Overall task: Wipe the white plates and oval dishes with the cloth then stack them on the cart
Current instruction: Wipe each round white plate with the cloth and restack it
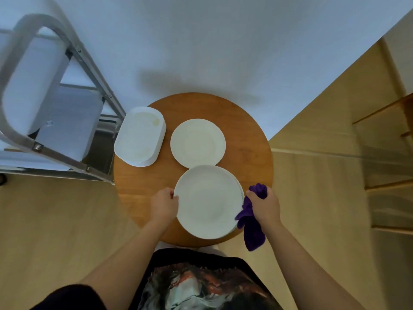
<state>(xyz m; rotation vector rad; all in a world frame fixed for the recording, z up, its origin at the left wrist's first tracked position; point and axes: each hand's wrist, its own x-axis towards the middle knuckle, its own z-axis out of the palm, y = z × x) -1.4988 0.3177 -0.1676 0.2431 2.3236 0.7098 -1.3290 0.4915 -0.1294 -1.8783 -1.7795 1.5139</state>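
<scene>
The fingers of the left hand [164, 205] are curled around the left rim of the large white plate [207, 202], with the thumb on top of the edge. The fingers of the right hand [264, 205] are closed around a purple cloth [251, 224]; one end of the cloth comes out above the fist and the longer end hangs down past the wrist, just beside the right rim of this plate.

The large plate seems to lie on top of at least one more plate, because a second rim shows along its right side. Its near edge comes close to the near edge of the round wooden bench [245, 142]. Its far edge covers a little the near rim of a smaller white plate [197, 143]. To the left of the smaller plate, a little apart, is a stack of oval dishes [139, 136], which goes partly over the left edge of the bench; the top dish has a yellowish mark in it.

On the right side of the bench there is bare wood. The metal cart [67, 48] with pale shelves stands on the left, close to the oval dishes. The floor [55, 220] is light wood and the wall [223, 41] behind is white.
</scene>
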